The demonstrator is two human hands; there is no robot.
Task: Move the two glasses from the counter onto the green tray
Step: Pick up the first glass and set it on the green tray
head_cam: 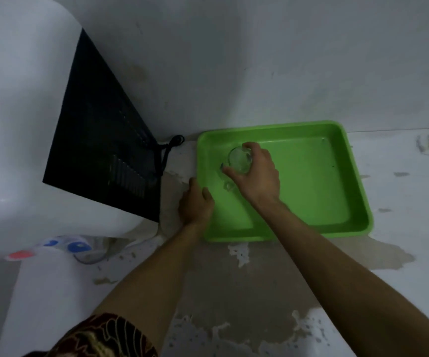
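Note:
The green tray lies on the counter against the wall. My right hand grips a clear glass from above, thumb and fingers around its rim. The glass stands upright in the tray's left part, and its base seems to touch the tray floor. My left hand holds the tray's left rim, thumb inside and fingers outside. I cannot make out a second glass for sure; a faint clear round shape lies under the dispenser taps.
A white water dispenser with a black back panel and cord stands at the left. Its blue taps and red tap stick out low. The worn, stained counter runs in front, and the wall is behind the tray.

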